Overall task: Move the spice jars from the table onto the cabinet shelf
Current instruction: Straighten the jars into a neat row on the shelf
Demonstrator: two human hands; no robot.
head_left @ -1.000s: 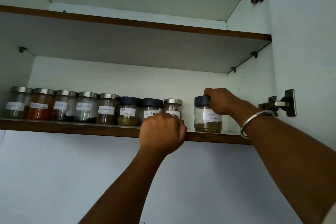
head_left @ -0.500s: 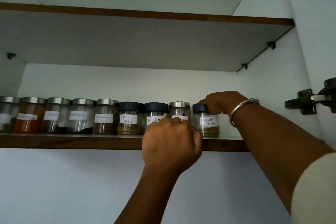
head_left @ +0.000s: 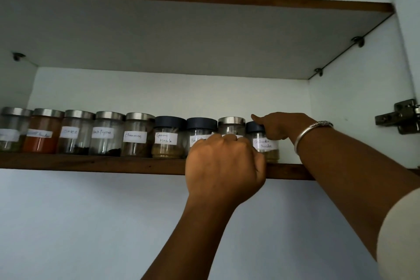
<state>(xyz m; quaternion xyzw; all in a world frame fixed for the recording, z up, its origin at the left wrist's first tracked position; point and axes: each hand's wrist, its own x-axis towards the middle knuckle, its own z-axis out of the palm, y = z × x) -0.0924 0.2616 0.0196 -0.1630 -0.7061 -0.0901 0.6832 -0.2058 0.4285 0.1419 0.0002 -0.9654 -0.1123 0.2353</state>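
At the right end of the cabinet shelf [head_left: 91, 162], the right hand [head_left: 278, 126] is recorded with fingers curled over the dark lid of the coriander powder jar [head_left: 266, 146], which stands upright on the shelf board as the last item in the row. Body of clear glass; white handwritten label; yellowish-brown powder in the lower part. A silver bangle [head_left: 312, 130] is worn on the right wrist, and a pale sleeve [head_left: 400, 234] is seen at the lower right corner.

The left hand [head_left: 225, 166] is clenched in front of the shelf edge, covering the lower parts of two jars; whether anything is grasped by it cannot be told. Behind it are noted the steel-lidded jar [head_left: 231, 124], label hidden, just beside the coriander powder jar, and the second black pepper jar [head_left: 201, 128], dark lid, label partly covered.

Further left, in one close row, all upright:
- garam masala jar [head_left: 169, 141], dark lid, ochre powder
- cinnamon jar [head_left: 136, 136], steel lid, brown contents
- black pepper jar [head_left: 106, 134], steel lid, dark grains at the bottom
- jar with an unreadable label [head_left: 75, 133], steel lid, dark contents
- red powder jar [head_left: 42, 136], steel lid
- leftmost jar [head_left: 10, 132], steel lid, cut by the frame edge

An upper shelf [head_left: 181, 0] is fitted above, and a metal door hinge [head_left: 402, 118] is mounted on the right cabinet wall.
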